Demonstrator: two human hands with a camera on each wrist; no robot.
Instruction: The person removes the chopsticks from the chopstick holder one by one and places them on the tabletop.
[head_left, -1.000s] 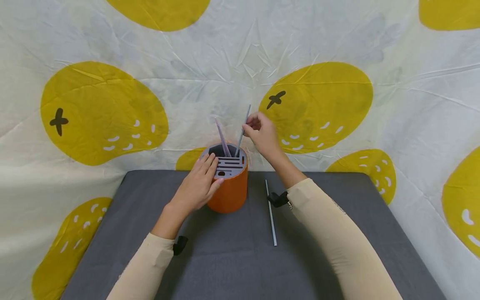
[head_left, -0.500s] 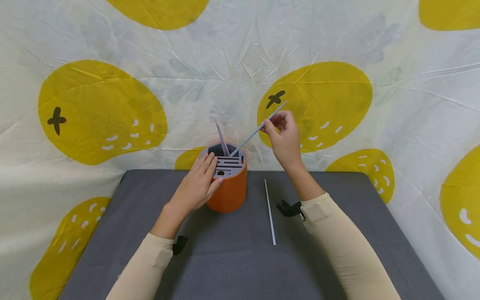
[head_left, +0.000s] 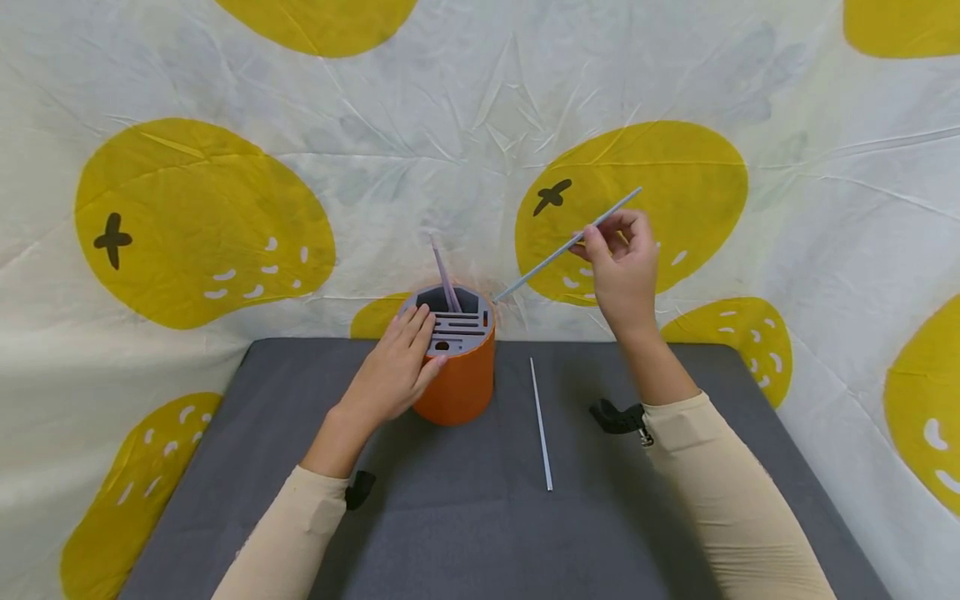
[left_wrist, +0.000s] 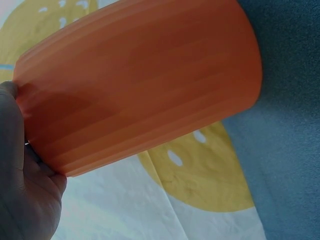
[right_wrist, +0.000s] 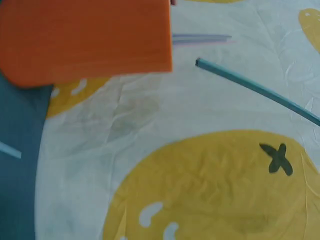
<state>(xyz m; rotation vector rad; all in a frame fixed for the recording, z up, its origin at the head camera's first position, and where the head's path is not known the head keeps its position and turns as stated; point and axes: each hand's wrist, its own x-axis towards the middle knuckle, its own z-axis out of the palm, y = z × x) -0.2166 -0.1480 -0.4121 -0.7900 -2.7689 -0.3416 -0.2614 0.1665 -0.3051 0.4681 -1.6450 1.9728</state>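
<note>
An orange cylindrical utensil holder with a grey slotted top stands at the table's back. My left hand rests on the top's left side, fingers extended, thumb by the rim; the left wrist view shows this hand at the holder's rim. A pair of thin purple chopsticks stands in the holder's rear opening. My right hand pinches a light blue chopstick, tilted, its lower end just right of the rim. In the right wrist view that chopstick's end is apart from the holder.
Another light blue chopstick lies on the dark grey tablecloth, right of the holder. Behind the table hangs a white cloth with yellow fruit prints.
My right hand has moved right, drawing the light blue chopstick out of the holder and tilting it. The left hand has stayed on the holder's top.
</note>
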